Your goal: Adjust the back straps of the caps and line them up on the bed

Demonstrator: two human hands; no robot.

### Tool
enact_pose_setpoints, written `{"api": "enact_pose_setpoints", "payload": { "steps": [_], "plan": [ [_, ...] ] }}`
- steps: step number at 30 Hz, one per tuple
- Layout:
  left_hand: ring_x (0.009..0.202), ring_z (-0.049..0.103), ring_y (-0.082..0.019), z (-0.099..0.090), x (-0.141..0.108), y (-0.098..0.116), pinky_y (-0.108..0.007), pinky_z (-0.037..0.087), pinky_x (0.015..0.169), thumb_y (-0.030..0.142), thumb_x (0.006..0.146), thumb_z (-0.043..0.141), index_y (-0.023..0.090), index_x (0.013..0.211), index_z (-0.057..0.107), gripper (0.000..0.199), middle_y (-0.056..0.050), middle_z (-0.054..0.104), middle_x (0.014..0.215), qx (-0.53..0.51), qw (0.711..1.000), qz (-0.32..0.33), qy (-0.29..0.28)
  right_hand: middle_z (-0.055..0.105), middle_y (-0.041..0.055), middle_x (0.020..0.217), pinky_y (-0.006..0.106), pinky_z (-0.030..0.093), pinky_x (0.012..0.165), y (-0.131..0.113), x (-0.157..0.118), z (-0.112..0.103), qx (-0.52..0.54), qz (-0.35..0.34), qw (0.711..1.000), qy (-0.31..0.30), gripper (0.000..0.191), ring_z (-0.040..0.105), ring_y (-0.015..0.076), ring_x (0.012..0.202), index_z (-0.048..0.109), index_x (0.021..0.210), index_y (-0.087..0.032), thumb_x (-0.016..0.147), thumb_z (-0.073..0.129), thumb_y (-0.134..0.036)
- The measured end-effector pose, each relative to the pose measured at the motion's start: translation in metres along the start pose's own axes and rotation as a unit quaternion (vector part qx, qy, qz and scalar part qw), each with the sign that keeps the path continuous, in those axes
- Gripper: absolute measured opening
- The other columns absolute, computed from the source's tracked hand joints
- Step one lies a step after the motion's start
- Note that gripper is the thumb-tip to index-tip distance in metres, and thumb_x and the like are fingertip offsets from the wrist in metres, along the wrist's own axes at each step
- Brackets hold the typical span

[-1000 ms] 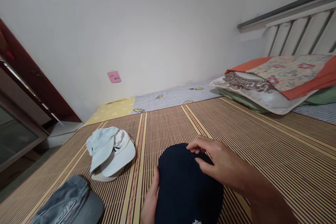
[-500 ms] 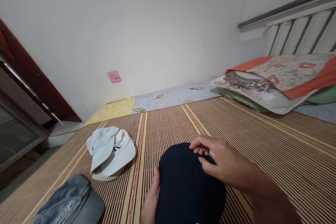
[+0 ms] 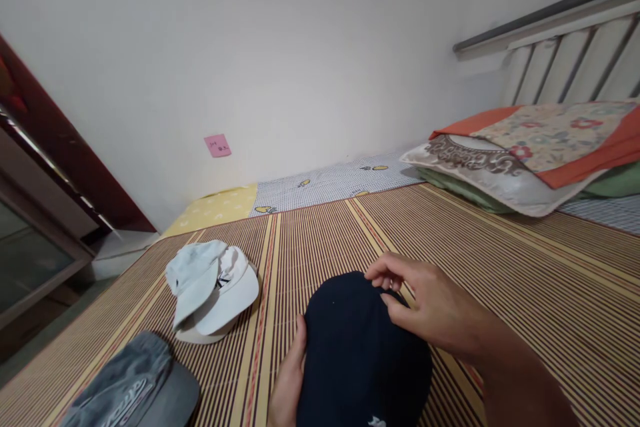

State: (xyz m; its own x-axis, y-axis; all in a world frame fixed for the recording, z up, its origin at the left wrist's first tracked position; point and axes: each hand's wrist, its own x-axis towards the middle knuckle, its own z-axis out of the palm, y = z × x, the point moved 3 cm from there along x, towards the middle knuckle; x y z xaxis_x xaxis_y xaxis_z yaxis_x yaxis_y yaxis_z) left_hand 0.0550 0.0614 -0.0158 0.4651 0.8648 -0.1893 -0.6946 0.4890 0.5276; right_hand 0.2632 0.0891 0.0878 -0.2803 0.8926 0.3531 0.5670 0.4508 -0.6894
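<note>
Centrally, a navy cap (image 3: 357, 353) is clasped by the left hand (image 3: 290, 379); opposite, the right hand (image 3: 425, 301) is poised at its far edge, grip unclear; left of both, pale caps (image 3: 200, 283) are stacked.

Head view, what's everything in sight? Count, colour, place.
Mat: 1, striped tan, foreground
Navy cap: 1, navy, bottom centre
Stacked caps: at least 2, white and pale blue, left
Grey cap: 1, grey, lower left
Wall: at least 1, white, behind
Note: 1, pink, on wall
Bedding: count unclear, yellow and checked, along wall
Pillow: 1, white and brown, right
Cloth: 1, floral and orange, on pillow
Fabric: unclear, green, under pillow
Radiator: 1, white, upper right
Pipe: 1, grey, above radiator
Frame: 1, dark red, left
Panel: 1, grey-green, far left
Left hand: 1, bare, navy cap's left side
Right hand: 1, bare, navy cap's upper right edge
</note>
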Motion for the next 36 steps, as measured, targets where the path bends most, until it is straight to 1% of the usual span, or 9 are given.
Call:
{"api": "enact_pose_setpoints", "payload": {
  "steps": [6, 9, 14, 21, 26, 31, 36],
  "plan": [
    [0.124, 0.059, -0.030, 0.001, 0.004, 0.002, -0.056, 0.048, 0.104, 0.048, 0.097, 0.057, 0.021, 0.135, 0.057, 0.048, -0.013, 0.057, 0.143, 0.008, 1.000, -0.001, 0.007, 0.070, -0.0029, 0.090, 0.028, 0.049, 0.077, 0.002, 0.000, -0.002, 0.006, 0.012, 1.000, 0.007, 0.030, 0.066, 0.0151, 0.084, 0.065, 0.095, -0.026, 0.076, 0.053, -0.005],
    [0.125, 0.058, -0.030, 0.002, 0.004, 0.002, -0.056, 0.047, 0.105, 0.046, 0.096, 0.058, 0.022, 0.134, 0.058, 0.045, -0.013, 0.056, 0.144, 0.010, 1.000, 0.006, 0.009, 0.070, -0.0030, 0.089, 0.028, 0.049, 0.077, 0.003, 0.000, -0.001, 0.011, 0.012, 1.000, 0.010, 0.030, 0.065, 0.0149, 0.083, 0.065, 0.094, -0.025, 0.076, 0.053, -0.005],
    [0.121, 0.059, -0.029, 0.009, 0.000, 0.003, -0.054, 0.050, 0.101, 0.040, 0.096, 0.060, 0.022, 0.133, 0.058, 0.041, -0.012, 0.057, 0.141, 0.011, 1.000, 0.009, 0.003, 0.070, -0.0028, 0.088, 0.028, 0.049, 0.077, 0.003, 0.001, -0.001, 0.020, 0.014, 1.000, 0.006, 0.029, 0.065, 0.0146, 0.083, 0.065, 0.092, -0.024, 0.075, 0.052, -0.004],
    [0.116, 0.062, -0.027, 0.019, -0.002, 0.004, -0.051, 0.054, 0.097, 0.039, 0.096, 0.060, 0.022, 0.130, 0.060, 0.038, -0.012, 0.059, 0.137, 0.006, 1.000, 0.016, -0.002, 0.070, -0.0025, 0.090, 0.028, 0.048, 0.077, 0.003, 0.003, -0.001, 0.035, 0.013, 0.999, 0.001, 0.027, 0.065, 0.0148, 0.084, 0.065, 0.093, -0.025, 0.078, 0.053, -0.006],
    [0.119, 0.060, -0.028, 0.021, 0.000, 0.003, -0.053, 0.052, 0.100, 0.040, 0.096, 0.060, 0.022, 0.131, 0.059, 0.040, -0.012, 0.058, 0.140, 0.003, 1.000, 0.018, -0.003, 0.071, -0.0014, 0.092, 0.030, 0.048, 0.080, 0.004, 0.004, -0.001, 0.045, 0.012, 0.999, 0.001, 0.023, 0.064, 0.0161, 0.087, 0.066, 0.092, -0.024, 0.080, 0.053, -0.008],
    [0.119, 0.061, -0.028, 0.016, 0.003, 0.003, -0.053, 0.052, 0.099, 0.040, 0.096, 0.061, 0.021, 0.130, 0.060, 0.039, -0.012, 0.059, 0.139, 0.000, 1.000, 0.020, 0.004, 0.071, -0.0009, 0.093, 0.030, 0.048, 0.081, 0.002, 0.004, -0.002, 0.048, 0.014, 0.999, -0.013, 0.021, 0.065, 0.0165, 0.089, 0.066, 0.093, -0.024, 0.082, 0.055, -0.010],
    [0.127, 0.058, -0.030, 0.000, 0.000, 0.008, -0.058, 0.046, 0.106, 0.040, 0.096, 0.061, 0.021, 0.134, 0.059, 0.043, -0.013, 0.057, 0.145, -0.002, 0.999, 0.031, 0.020, 0.070, -0.0011, 0.089, 0.029, 0.048, 0.078, 0.006, 0.006, 0.000, 0.040, 0.003, 0.999, -0.013, 0.023, 0.064, 0.0158, 0.085, 0.066, 0.093, -0.023, 0.080, 0.056, -0.008]
  ]
}}
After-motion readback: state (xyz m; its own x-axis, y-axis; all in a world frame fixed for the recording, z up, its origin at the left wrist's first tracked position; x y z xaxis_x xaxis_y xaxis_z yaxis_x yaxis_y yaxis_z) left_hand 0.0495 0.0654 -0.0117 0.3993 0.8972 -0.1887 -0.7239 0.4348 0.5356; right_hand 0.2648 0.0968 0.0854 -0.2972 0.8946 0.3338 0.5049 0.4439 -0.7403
